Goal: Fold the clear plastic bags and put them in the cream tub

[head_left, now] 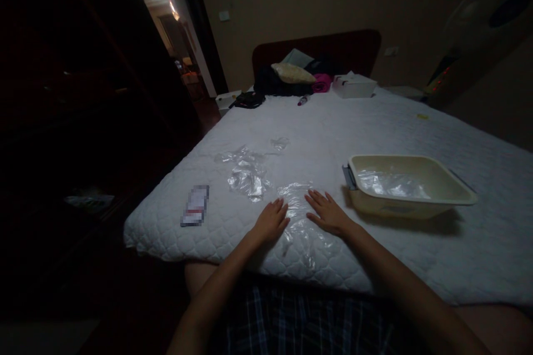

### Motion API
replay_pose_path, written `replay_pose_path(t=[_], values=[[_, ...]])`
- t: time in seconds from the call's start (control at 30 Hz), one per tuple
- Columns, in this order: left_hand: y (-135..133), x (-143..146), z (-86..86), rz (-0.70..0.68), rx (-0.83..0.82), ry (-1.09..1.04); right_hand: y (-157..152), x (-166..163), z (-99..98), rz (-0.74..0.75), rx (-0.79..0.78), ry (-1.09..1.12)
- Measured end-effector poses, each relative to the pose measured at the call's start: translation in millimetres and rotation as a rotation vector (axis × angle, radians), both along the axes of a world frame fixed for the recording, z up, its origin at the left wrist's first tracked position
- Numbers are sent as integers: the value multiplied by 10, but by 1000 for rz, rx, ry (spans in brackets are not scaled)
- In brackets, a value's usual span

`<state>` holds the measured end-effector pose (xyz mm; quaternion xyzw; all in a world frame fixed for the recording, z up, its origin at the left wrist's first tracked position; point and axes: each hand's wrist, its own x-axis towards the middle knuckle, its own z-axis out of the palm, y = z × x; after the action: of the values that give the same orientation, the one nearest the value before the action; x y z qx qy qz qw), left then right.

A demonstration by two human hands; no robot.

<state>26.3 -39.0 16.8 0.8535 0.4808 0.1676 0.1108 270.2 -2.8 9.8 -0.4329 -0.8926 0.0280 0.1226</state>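
Observation:
A clear plastic bag (297, 216) lies spread on the white quilted mattress (320, 133) in front of me. My left hand (272, 219) rests flat at the bag's left edge, fingers stretched out. On the bag's right side lies my right hand (327, 212), palm down with its fingers apart. Neither hand grips anything. Beyond my left hand is a heap of crumpled clear plastic bags (247, 175), and a smaller piece of clear plastic (280, 143) lies past it. To the right stands a cream plastic basin (412, 208) with clear plastic (391, 184) inside.
A phone-like flat object (195, 206), blurred out, lies at the left. Toward the headboard (316, 41) are a pile of dark clothes with a pale cushion (293, 73), a white box (355, 86) and a black bag (250, 100). A fan (508, 11) stands at the right.

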Motion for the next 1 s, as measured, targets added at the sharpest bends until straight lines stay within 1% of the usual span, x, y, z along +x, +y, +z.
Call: replay_pose_path(t=[0.13, 0.23, 0.37, 0.5, 0.57, 0.67, 0.77, 0.83, 0.93, 1.0], values=[[-30, -80, -55, -11, 19, -32, -2, 38, -27, 3, -16, 12], [-44, -140, -32, -16, 9, -107, 12, 49, -34, -19, -57, 47], [-102, -239, 0, 16, -33, -209, 56, 78, -45, -51, -135, 106], [-191, -318, -54, -5, -23, -199, 125, 121, -16, -57, -196, 215], [-221, -330, -100, -8, 1, -176, 156, 140, 19, -71, -189, 270], [-230, -329, -153, 11, 27, -197, 152, 126, 125, -81, -87, 312], [-209, -336, -179, 14, 15, -306, 29, 1, 315, -28, 46, 322], [-184, -349, -192, 19, -24, -407, -120, -159, 461, 42, 84, 309], [-148, -366, -207, 57, -111, -553, -373, -465, 611, 123, 70, 239], [-133, -374, -210, 78, -158, -623, -514, -664, 626, 155, 28, 189]])
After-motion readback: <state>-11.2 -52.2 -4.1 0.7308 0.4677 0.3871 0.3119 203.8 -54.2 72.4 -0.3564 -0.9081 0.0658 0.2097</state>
